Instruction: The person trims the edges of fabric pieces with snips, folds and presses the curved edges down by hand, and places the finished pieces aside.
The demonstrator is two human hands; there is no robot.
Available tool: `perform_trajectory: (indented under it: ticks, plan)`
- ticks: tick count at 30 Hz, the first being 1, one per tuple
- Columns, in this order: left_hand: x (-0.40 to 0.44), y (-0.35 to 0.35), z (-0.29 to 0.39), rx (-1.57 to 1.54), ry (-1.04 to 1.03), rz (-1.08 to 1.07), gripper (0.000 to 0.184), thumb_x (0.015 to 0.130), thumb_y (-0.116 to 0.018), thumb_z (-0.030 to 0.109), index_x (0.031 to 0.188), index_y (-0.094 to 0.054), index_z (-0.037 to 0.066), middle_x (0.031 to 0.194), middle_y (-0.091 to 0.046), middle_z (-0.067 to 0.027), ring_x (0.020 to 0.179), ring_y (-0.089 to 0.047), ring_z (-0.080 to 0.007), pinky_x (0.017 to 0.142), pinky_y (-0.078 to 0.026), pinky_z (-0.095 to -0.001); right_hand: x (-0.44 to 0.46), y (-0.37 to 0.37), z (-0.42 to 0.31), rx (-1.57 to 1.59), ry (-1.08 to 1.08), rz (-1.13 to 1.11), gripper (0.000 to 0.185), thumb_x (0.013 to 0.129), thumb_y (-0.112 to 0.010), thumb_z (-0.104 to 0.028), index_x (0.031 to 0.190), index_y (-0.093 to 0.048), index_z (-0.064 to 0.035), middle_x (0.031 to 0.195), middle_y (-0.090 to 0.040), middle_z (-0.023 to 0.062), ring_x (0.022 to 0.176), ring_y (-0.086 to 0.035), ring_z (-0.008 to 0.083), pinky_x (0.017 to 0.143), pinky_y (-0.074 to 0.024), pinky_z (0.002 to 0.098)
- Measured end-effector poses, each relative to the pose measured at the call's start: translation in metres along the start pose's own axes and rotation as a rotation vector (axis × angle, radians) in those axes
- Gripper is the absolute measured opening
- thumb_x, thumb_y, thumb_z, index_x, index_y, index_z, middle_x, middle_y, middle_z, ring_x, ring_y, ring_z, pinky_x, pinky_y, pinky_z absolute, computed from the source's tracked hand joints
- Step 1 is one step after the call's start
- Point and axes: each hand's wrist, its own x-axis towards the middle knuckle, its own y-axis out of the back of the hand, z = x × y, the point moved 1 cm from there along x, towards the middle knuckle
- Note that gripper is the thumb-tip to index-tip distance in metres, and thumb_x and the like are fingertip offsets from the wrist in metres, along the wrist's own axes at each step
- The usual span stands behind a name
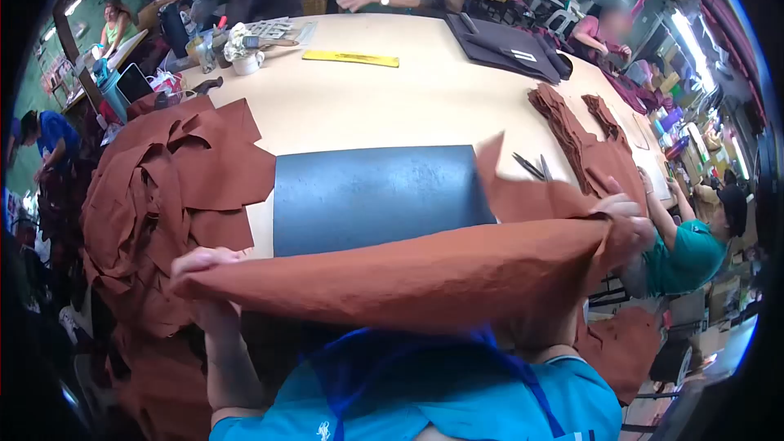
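A large reddish-brown piece of fabric is stretched between my two hands, above the near table edge. My left hand grips its left end, fingers closed over the edge. At the other end, my right hand is closed on the gathered cloth, and a flap of it stands up behind. Under and beyond the fabric lies a dark blue-grey mat, its near part hidden. To the left is a heaped pile of brown fabric pieces. Scissors lie close to my right hand.
More brown pieces are stacked at the right. Farther back are a yellow ruler, a white cup with a brush, and dark folded material. Co-workers stand across the table and at the right.
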Motion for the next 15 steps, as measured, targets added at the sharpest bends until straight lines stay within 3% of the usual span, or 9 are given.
perform_trajectory:
  ticks: [2,5,7,8,9,11,12,13,15]
  plan:
    - [0.021,0.008,0.005,0.116,0.058,0.057,0.04,0.101,-0.05,0.038,0.116,-0.05,0.001,0.106,-0.062,-0.0126,0.094,-0.061,-0.0208,0.084,-0.05,-0.0334,0.002,0.02,0.003,-0.201,0.008,-0.012,0.026,0.104,-0.04,-0.03,0.105,-0.053,-0.007,0.097,-0.063,0.0128,0.081,-0.058,0.0253,0.087,-0.0484,0.0449]
    - [0.08,0.001,-0.052,-0.127,0.224,0.087,0.037,0.105,-0.047,0.024,0.125,-0.058,-0.005,0.122,-0.062,-0.0111,0.11,-0.06,-0.0198,0.098,-0.046,-0.032,0.007,-0.015,0.06,-0.709,-0.002,0.077,0.019,0.1,-0.053,-0.024,0.101,-0.057,-0.0049,0.097,-0.062,0.0105,0.086,-0.059,0.0218,0.08,-0.0488,0.0365]
    - [0.112,-0.021,-0.105,-0.17,0.407,0.137,0.042,0.106,-0.049,0.031,0.126,-0.06,-0.004,0.122,-0.064,-0.0095,0.11,-0.06,-0.0162,0.097,-0.047,-0.0289,0.031,-0.059,0.091,-0.784,-0.219,-0.029,0.015,0.1,-0.059,-0.018,0.101,-0.059,-0.0031,0.092,-0.062,0.0115,0.084,-0.06,0.0199,0.076,-0.0494,0.0325]
    - [0.121,-0.031,-0.13,-0.262,0.66,0.133,0.049,0.104,-0.048,0.04,0.127,-0.059,-0.002,0.123,-0.063,-0.0089,0.11,-0.061,-0.017,0.098,-0.048,-0.0309,0.037,-0.079,0.104,-0.552,-0.512,-0.053,0.017,0.1,-0.059,-0.022,0.103,-0.059,-0.0045,0.085,-0.062,0.0099,0.077,-0.061,0.0215,0.07,-0.0498,0.0341]
    - [0.12,-0.038,-0.152,-0.35,0.915,0.125,0.055,0.103,-0.048,0.049,0.127,-0.058,0.001,0.125,-0.063,-0.0082,0.111,-0.061,-0.0178,0.098,-0.048,-0.0328,0.031,-0.086,0.127,-0.585,-0.56,-0.141,0.023,0.101,-0.059,-0.028,0.105,-0.059,-0.0057,0.082,-0.064,0.0096,0.076,-0.063,0.0211,0.069,-0.0507,0.0349]
    - [0.095,-0.042,-0.185,-0.857,1.229,-0.228,0.077,0.097,-0.038,0.069,0.134,-0.052,0.002,0.127,-0.062,-0.013,0.113,-0.062,-0.0254,0.098,-0.051,-0.0417,-0.008,-0.067,0.173,-0.544,-0.85,-0.362,0.031,0.1,-0.058,-0.034,0.113,-0.064,-0.0074,0.103,-0.07,0.018,0.095,-0.068,0.0294,0.083,-0.0519,0.0383]
    - [0.081,-0.055,-0.177,-0.786,1.265,-0.146,0.084,0.094,-0.036,0.074,0.137,-0.05,0.003,0.13,-0.061,-0.0137,0.113,-0.063,-0.0275,0.097,-0.052,-0.0435,-0.023,-0.052,0.174,-0.708,-0.906,-0.466,0.032,0.099,-0.058,-0.034,0.116,-0.065,-0.0078,0.108,-0.069,0.0199,0.099,-0.067,0.0325,0.088,-0.0511,0.0402]
    - [0.062,-0.053,-0.19,-0.842,1.308,-0.28,0.086,0.093,-0.036,0.075,0.141,-0.046,0.004,0.138,-0.056,-0.0135,0.121,-0.059,-0.027,0.1,-0.05,-0.0454,-0.04,-0.036,0.171,-0.872,-0.96,-0.571,0.034,0.098,-0.058,-0.034,0.118,-0.066,-0.0081,0.113,-0.068,0.0217,0.103,-0.066,0.0357,0.093,-0.0502,0.0422]
    - [0.048,-0.069,-0.161,-0.594,1.314,-0.273,0.086,0.092,-0.041,0.075,0.143,-0.044,0.006,0.133,-0.059,-0.0103,0.115,-0.061,-0.0222,0.092,-0.052,-0.0398,-0.091,0.012,0.174,-1.138,-0.863,-0.86,0.037,0.095,-0.057,-0.033,0.124,-0.064,-0.0102,0.119,-0.066,0.0227,0.11,-0.064,0.0369,0.097,-0.0491,0.0458]
